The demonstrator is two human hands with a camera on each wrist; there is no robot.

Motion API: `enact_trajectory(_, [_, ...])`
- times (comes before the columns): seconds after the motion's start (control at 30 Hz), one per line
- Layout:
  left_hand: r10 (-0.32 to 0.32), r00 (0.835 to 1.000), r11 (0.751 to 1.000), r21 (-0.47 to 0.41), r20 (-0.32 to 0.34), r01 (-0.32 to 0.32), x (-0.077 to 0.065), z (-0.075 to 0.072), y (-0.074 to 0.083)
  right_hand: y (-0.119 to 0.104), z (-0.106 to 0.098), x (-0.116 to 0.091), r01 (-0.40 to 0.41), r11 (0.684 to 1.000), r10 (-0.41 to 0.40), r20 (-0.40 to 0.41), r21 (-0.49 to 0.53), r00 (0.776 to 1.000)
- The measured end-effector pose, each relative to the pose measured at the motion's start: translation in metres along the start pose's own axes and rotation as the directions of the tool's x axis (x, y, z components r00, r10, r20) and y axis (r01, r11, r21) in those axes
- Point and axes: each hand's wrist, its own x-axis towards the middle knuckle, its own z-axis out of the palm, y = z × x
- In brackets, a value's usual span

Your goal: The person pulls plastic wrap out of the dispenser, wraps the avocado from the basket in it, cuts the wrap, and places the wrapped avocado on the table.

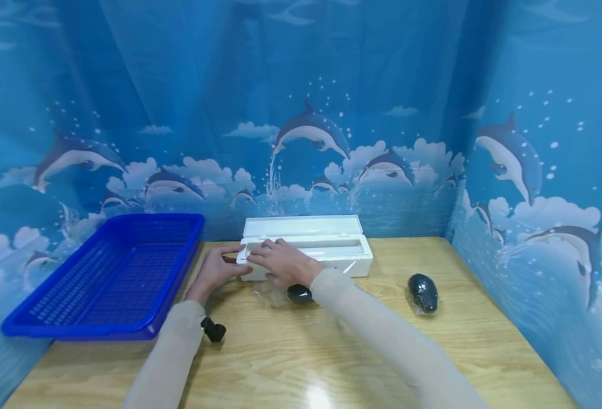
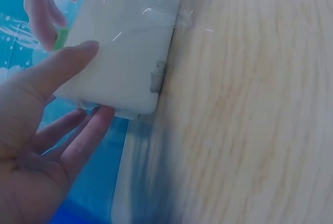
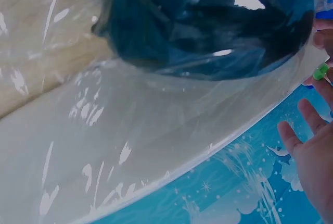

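A white lidded box [image 1: 305, 266] stands near the back of the wooden table with its lid raised. My left hand [image 1: 215, 270] grips the box's left end, thumb over the front face and fingers around the end. My right hand [image 1: 283, 262] reaches over the box's left part, fingers extended, a fingertip at a small green piece [image 3: 320, 71] on the edge. Clear plastic film [image 3: 99, 109] hangs over the box front. In front of the box, partly hidden by my right wrist, lies a black computer mouse [image 1: 300, 293] under film, large in the right wrist view.
A blue plastic basket [image 1: 150, 326] stands on the left. Another black computer mouse [image 1: 423, 293], wrapped in clear film, lies on the right of the table [image 1: 383, 352]. A dolphin-print curtain [image 1: 408, 74] hangs behind and beside the table.
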Motion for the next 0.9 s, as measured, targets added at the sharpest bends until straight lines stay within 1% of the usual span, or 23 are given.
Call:
enact_trajectory(0.07, [-0.009, 1.000, 1.000, 0.009, 0.008, 0.009, -0.0006, -0.0003, 0.0014, 0.0006, 0.0006, 0.0007, 0.001, 0.999, 0.000, -0.014, 0.037, 1.000])
enact_trajectory(0.2, [0.001, 1.000, 0.999, 0.041, 0.029, -0.002, -0.0021, -0.0014, 0.0036, 0.0006, 0.0027, 0.0024, 0.000, 0.997, 0.003, -0.036, 0.076, 0.999])
enact_trajectory(0.3, [0.016, 0.999, 0.999, 0.047, 0.038, -0.018, -0.0024, -0.0025, 0.0039, 0.0000, 0.0040, 0.0034, -0.001, 0.998, 0.004, -0.046, 0.067, 0.999])
enact_trajectory(0.5, [0.016, 0.999, 0.998, 0.053, 0.044, -0.019, 0.0000, -0.0033, 0.0020, -0.0009, 0.0041, 0.0037, -0.005, 0.999, 0.008, -0.052, 0.042, 0.999])
enact_trajectory(0.63, [0.030, 0.998, 0.997, 0.067, 0.048, -0.033, 0.0016, -0.0038, 0.0012, -0.0008, 0.0044, 0.0031, -0.009, 0.999, 0.011, -0.056, 0.031, 0.998])
enact_trajectory(0.73, [0.043, 0.998, 0.994, 0.095, 0.053, -0.048, 0.0019, -0.0046, 0.0025, -0.0007, 0.0048, 0.0031, -0.008, 1.000, 0.010, -0.060, 0.029, 0.998])
enact_trajectory(0.9, [0.020, 0.998, 0.986, 0.162, 0.061, -0.030, 0.0032, -0.0050, 0.0051, -0.0009, 0.0057, 0.0036, -0.010, 0.999, 0.012, -0.057, 0.030, 0.998])
